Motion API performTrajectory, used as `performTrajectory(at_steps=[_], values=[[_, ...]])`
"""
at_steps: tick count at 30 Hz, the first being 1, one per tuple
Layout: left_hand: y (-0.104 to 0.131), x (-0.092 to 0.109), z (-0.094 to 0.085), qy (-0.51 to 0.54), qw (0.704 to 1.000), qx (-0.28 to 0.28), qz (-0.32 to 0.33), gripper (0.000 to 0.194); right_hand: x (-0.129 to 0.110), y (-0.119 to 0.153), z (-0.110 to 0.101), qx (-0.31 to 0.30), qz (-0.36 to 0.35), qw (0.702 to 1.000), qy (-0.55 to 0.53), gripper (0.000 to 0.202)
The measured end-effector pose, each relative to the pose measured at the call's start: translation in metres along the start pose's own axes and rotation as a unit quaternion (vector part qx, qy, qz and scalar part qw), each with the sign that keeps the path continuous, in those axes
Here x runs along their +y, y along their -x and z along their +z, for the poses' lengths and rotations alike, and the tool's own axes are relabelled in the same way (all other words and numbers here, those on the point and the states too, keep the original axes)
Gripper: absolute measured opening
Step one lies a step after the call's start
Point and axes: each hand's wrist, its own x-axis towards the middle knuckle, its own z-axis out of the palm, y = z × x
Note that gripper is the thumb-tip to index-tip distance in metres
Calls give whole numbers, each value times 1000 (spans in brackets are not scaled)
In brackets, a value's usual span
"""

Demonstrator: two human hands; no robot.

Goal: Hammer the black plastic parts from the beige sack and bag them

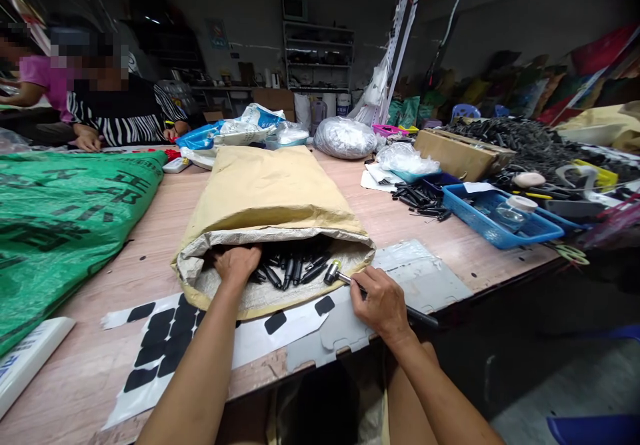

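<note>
A tan paper-covered sack [280, 185] lies on the table with its mouth toward me. Several black pen-like tubes [290, 271] show inside the opening. My left hand [239, 261] reaches into the left side of the mouth, and its fingers are hidden among the tubes and the sack's shade. At the right lip of the sack, my right hand [380, 298] is closed around the handle of a small hammer [332, 272] with a dark head and a yellowish face. The hammer's head rests at the sack's inner edge, and the handle's black end sticks out behind my hand.
Sheets of black stickers [160, 335] lie under the sack's front edge. A green woven sack [75, 218] is at left, near a white box [33, 358]. To the right are a blue basket [500, 221], loose black parts [420, 198] and a cardboard box [457, 155]. Two people sit across.
</note>
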Motion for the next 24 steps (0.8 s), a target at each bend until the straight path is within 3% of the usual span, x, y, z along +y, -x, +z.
performTrajectory(at_steps=[9, 12, 14, 16, 18, 21, 24], values=[[60, 30, 13, -25, 999, -2, 21, 67, 0, 0, -1, 7, 0, 1000, 3, 13], [69, 31, 11, 16, 1000, -5, 26, 65, 1, 0, -1, 5, 1, 1000, 1, 13], [76, 26, 6, 53, 998, 24, 35, 63, 0, 0, -1, 3, 3, 1000, 1, 13], [86, 16, -1, 93, 988, 70, 98, 56, 0, 0, -2, 2, 6, 1000, 2, 13], [100, 2, -10, 126, 962, 80, 228, 50, 0, 0, -2, 0, 9, 1000, 4, 13], [122, -18, -21, 130, 893, -13, 430, 53, 0, 1, -2, -4, 12, 1000, 6, 14], [135, -28, -20, 109, 860, -81, 493, 51, 0, 1, -2, -6, 13, 1000, 7, 14]])
